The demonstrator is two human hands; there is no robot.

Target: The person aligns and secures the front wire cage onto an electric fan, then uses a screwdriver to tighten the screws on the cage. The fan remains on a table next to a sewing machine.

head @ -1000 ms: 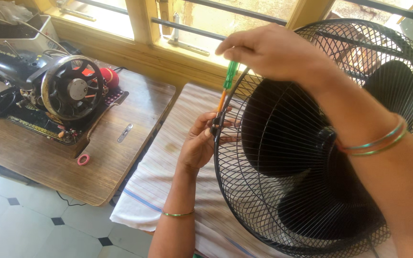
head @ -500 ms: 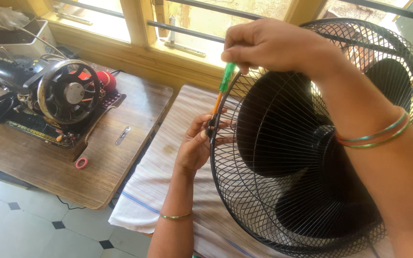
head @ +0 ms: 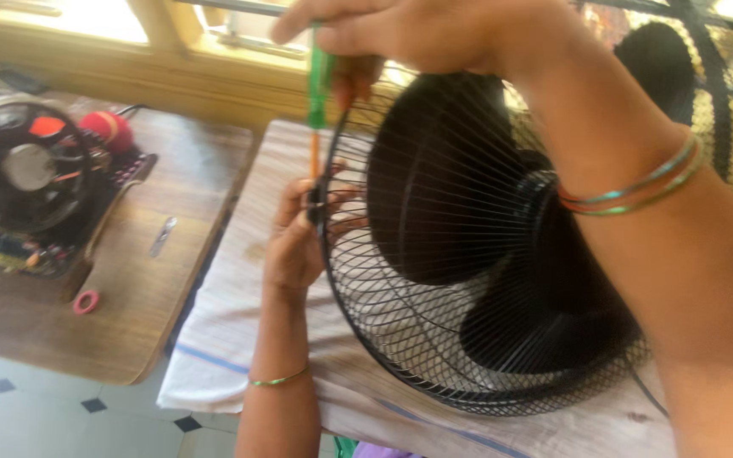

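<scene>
Sunlit window bars and a yellow wooden sill run along the back, and below them a wooden counter [head: 188, 254] carries a black sewing machine [head: 23, 174] at the far left, with a small red ring [head: 86, 302] and a metal clip [head: 163, 236] lying near its edge. Just to the right, a pale cloth [head: 239, 322] with a blue stripe covers the next surface, and on it rests a black fan [head: 485, 246] lying tilted, its wire cage facing up. The left hand [head: 299, 242] sits at the cage rim, fingers curled together and pinching the rim clip. Above it, a green-handled screwdriver [head: 319, 93] stands nearly upright, its orange shaft meeting the rim right at those fingers. The right hand [head: 434, 34] is clamped around the handle from above. Compared with a second ago, the view has drawn closer and the screwdriver stands more upright on the same rim spot, so the work on that fastening looks ongoing.
</scene>
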